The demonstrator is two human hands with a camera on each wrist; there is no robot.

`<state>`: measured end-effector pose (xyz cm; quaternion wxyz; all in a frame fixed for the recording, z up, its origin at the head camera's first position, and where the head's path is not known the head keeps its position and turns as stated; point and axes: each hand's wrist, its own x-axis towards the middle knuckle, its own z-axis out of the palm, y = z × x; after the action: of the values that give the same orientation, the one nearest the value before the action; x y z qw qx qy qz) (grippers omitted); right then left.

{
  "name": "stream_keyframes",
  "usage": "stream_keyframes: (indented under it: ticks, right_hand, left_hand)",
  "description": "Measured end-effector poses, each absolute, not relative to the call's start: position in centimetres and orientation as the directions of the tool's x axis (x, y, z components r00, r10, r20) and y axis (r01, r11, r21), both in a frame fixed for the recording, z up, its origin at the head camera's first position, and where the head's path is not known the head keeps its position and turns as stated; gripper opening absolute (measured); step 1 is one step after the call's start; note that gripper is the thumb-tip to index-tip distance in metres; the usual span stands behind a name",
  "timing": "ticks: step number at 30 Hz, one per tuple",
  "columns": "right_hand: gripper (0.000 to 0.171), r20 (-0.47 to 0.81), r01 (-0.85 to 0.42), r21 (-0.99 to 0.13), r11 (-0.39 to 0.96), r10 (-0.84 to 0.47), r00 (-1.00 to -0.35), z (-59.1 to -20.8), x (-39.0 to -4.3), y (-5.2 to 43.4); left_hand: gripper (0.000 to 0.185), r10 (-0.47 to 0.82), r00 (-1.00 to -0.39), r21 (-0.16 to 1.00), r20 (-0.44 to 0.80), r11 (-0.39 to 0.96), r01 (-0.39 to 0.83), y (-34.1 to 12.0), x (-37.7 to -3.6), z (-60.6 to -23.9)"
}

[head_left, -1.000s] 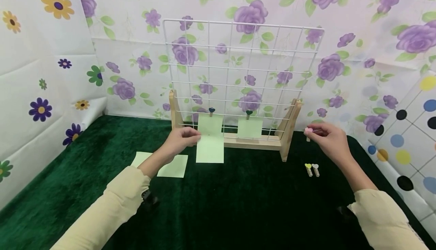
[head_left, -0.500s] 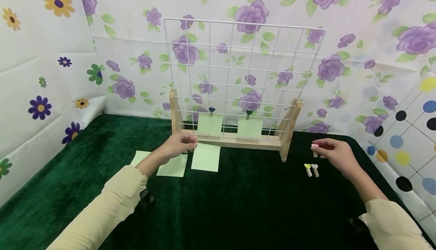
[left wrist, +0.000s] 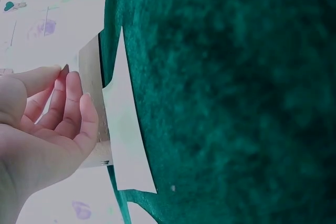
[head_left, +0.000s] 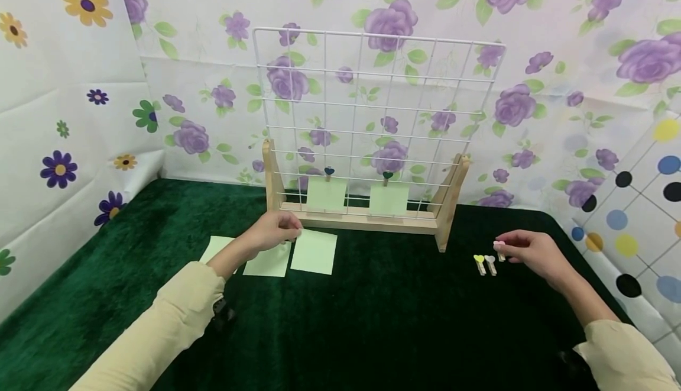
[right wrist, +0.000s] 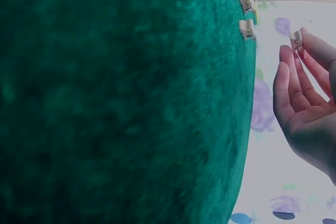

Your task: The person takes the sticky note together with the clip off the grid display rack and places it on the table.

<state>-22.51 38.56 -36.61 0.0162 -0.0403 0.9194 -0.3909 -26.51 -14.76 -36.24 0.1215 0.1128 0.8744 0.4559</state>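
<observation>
On the green cloth (head_left: 372, 320), nearest the viewer, two cream sleeves reach forward from the near edge. The left hand (head_left: 273, 232) sits left of the middle, its fingers curled and pinching the near left corner of a pale green note (head_left: 314, 251), which lies flat or nearly flat on the cloth. Two more notes (head_left: 268, 261) lie just beside it on its left, one partly under the wrist. Toward the right edge, the right hand (head_left: 529, 250) pinches a pink clip (head_left: 499, 245) between thumb and fingertips, low over the cloth; the other fingers are loosely bent. Just left of that clip, a yellow clip (head_left: 480, 262) and a white clip (head_left: 490, 262) lie side by side on the cloth. Farther back, near the far edge, a wire grid (head_left: 372, 113) stands upright in a wooden stand (head_left: 362, 222). Two notes hang on its lowest rows, each under a small dark clip (head_left: 329, 172).
</observation>
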Motion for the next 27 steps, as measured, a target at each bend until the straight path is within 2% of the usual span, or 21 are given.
stream_keyframes:
  ticks: [8,17,27]
  right_hand:
    - [0.052,-0.067,-0.017,-0.694,0.719,-0.088,-0.994,-37.1,-22.4,39.5]
    - [0.051,-0.076,-0.024,-0.671,0.741,-0.102,-0.992,-37.5,-22.4,39.4]
    - [0.044,-0.093,-0.022,-0.671,0.741,-0.114,-0.989,-38.1,-22.4,39.6]
  left_hand:
    - [0.009,0.324,-0.94,0.825,-0.103,0.556,0.101,-15.2,-26.5,-36.8]
    - [0.008,0.339,-0.926,0.798,-0.167,0.598,0.075,-15.4,-26.5,-37.0]
    - [0.008,0.35,-0.922,0.792,-0.165,0.604,0.088,-15.4,-26.5,-37.2]
